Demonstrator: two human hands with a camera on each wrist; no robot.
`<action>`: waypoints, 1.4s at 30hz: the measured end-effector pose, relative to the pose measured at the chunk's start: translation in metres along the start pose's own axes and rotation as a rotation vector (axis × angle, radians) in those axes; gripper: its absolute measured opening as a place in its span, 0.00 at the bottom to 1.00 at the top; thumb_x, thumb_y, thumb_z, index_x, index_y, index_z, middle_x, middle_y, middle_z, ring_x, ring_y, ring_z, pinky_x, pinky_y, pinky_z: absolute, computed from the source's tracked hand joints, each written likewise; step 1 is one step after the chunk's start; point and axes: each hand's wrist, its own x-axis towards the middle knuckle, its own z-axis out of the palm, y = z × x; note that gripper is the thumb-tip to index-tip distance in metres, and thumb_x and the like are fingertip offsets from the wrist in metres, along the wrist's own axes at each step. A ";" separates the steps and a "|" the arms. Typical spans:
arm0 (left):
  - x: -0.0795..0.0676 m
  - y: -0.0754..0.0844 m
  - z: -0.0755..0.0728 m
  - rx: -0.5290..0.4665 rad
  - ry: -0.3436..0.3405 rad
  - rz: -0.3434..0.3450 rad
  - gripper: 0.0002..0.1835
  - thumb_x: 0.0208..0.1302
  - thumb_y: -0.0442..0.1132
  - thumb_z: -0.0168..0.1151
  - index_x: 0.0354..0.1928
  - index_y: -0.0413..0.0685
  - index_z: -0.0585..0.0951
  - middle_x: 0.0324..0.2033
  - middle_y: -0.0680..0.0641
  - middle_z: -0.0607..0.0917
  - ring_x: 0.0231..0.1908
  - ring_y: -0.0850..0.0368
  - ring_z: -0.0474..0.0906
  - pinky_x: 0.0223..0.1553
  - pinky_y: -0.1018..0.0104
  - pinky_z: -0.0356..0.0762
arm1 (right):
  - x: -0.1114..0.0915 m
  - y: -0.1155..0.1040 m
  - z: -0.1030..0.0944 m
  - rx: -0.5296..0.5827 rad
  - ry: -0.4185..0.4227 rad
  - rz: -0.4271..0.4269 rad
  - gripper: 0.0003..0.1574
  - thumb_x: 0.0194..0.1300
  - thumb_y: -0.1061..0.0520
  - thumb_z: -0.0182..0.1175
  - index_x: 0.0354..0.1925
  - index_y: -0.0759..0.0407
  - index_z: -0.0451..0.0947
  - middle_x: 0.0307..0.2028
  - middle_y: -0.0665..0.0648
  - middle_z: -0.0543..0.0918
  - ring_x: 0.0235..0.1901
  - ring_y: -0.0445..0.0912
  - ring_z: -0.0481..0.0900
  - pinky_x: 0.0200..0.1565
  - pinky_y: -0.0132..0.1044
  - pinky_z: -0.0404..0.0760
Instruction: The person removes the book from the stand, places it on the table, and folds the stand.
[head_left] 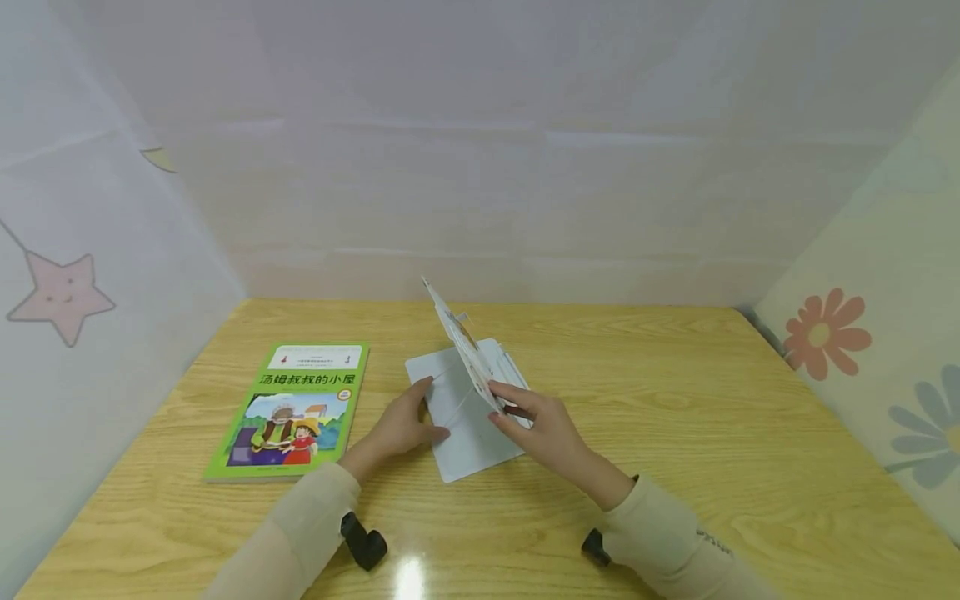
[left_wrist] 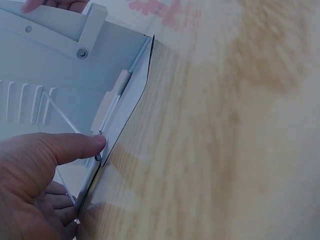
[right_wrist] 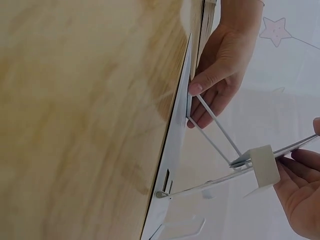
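A white folding book stand sits on the table, with a flat base plate (head_left: 480, 446) and a back panel (head_left: 459, 337) raised at a slant. My left hand (head_left: 401, 423) pinches the left edge of the base, thumb on top and fingers underneath. My right hand (head_left: 553, 432) grips the near edge of the raised panel between thumb and fingers. Thin wire supports (right_wrist: 216, 122) run between base and panel. In the right wrist view a pale clip (right_wrist: 265, 167) sticks out from the panel beside the right hand (right_wrist: 302, 192).
A green-bordered picture book (head_left: 303, 383) lies face up left of the stand. The wooden table (head_left: 675, 433) extends to the right. Pale cloth walls with printed flowers (head_left: 825, 333) and a star (head_left: 62, 296) enclose the table's back and sides.
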 end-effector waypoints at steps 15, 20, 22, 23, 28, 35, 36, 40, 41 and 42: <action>0.000 0.001 0.000 0.019 -0.009 0.017 0.44 0.42 0.39 0.69 0.61 0.34 0.56 0.56 0.35 0.63 0.56 0.43 0.58 0.55 0.55 0.57 | -0.005 0.004 0.004 0.068 0.085 -0.046 0.21 0.55 0.69 0.55 0.50 0.73 0.69 0.46 0.69 0.73 0.42 0.58 0.74 0.38 0.33 0.76; 0.001 0.001 0.000 0.043 -0.007 0.017 0.44 0.42 0.39 0.69 0.61 0.34 0.56 0.56 0.35 0.63 0.56 0.43 0.58 0.55 0.55 0.57 | -0.006 0.004 0.001 0.137 0.108 -0.005 0.21 0.57 0.68 0.53 0.50 0.73 0.68 0.46 0.70 0.72 0.39 0.58 0.75 0.36 0.34 0.77; 0.001 0.001 0.000 0.054 -0.008 0.017 0.44 0.42 0.40 0.69 0.61 0.34 0.57 0.57 0.35 0.63 0.56 0.44 0.58 0.56 0.56 0.57 | -0.006 0.005 0.000 0.142 0.118 0.001 0.20 0.57 0.69 0.53 0.50 0.74 0.68 0.45 0.71 0.72 0.39 0.58 0.75 0.37 0.35 0.76; 0.001 0.001 0.000 0.059 -0.009 0.017 0.44 0.43 0.40 0.69 0.61 0.34 0.57 0.57 0.36 0.63 0.57 0.44 0.58 0.56 0.56 0.56 | -0.006 0.004 -0.001 0.141 0.124 0.003 0.20 0.57 0.69 0.53 0.49 0.74 0.68 0.46 0.71 0.72 0.40 0.58 0.75 0.37 0.35 0.76; 0.000 0.001 0.000 0.075 -0.016 0.015 0.44 0.43 0.40 0.68 0.61 0.34 0.57 0.57 0.36 0.63 0.57 0.44 0.57 0.56 0.56 0.56 | -0.007 0.003 -0.004 0.116 0.152 0.068 0.19 0.58 0.67 0.52 0.48 0.75 0.69 0.46 0.70 0.72 0.42 0.59 0.74 0.39 0.37 0.76; 0.000 0.002 -0.001 0.079 -0.023 0.017 0.43 0.44 0.40 0.68 0.61 0.34 0.56 0.57 0.36 0.63 0.57 0.44 0.57 0.56 0.56 0.56 | -0.009 0.006 -0.011 0.110 0.191 0.165 0.19 0.61 0.60 0.51 0.48 0.72 0.70 0.46 0.64 0.74 0.45 0.53 0.73 0.41 0.36 0.75; 0.000 0.002 -0.001 0.078 -0.023 0.017 0.43 0.44 0.40 0.68 0.61 0.34 0.56 0.57 0.36 0.63 0.57 0.44 0.57 0.56 0.56 0.56 | -0.010 0.006 -0.012 0.115 0.195 0.165 0.19 0.61 0.61 0.51 0.48 0.72 0.70 0.46 0.64 0.74 0.45 0.52 0.73 0.42 0.36 0.74; 0.000 0.002 0.000 0.080 -0.029 0.020 0.43 0.44 0.40 0.68 0.61 0.34 0.56 0.57 0.36 0.63 0.57 0.45 0.57 0.56 0.56 0.56 | -0.010 0.009 -0.014 0.139 0.198 0.150 0.19 0.61 0.62 0.51 0.48 0.74 0.69 0.47 0.65 0.73 0.46 0.51 0.72 0.43 0.35 0.73; 0.001 0.001 0.000 0.081 -0.030 0.021 0.43 0.44 0.40 0.68 0.61 0.34 0.56 0.57 0.36 0.62 0.57 0.45 0.57 0.56 0.56 0.56 | -0.010 0.009 -0.015 0.143 0.198 0.149 0.19 0.61 0.62 0.51 0.48 0.74 0.69 0.47 0.65 0.73 0.47 0.51 0.72 0.43 0.35 0.73; 0.001 0.001 0.000 0.081 -0.031 0.021 0.43 0.44 0.40 0.68 0.61 0.34 0.56 0.57 0.36 0.62 0.57 0.45 0.57 0.56 0.57 0.55 | -0.010 0.009 -0.015 0.146 0.197 0.150 0.19 0.61 0.63 0.51 0.48 0.74 0.69 0.47 0.66 0.73 0.47 0.51 0.72 0.43 0.36 0.73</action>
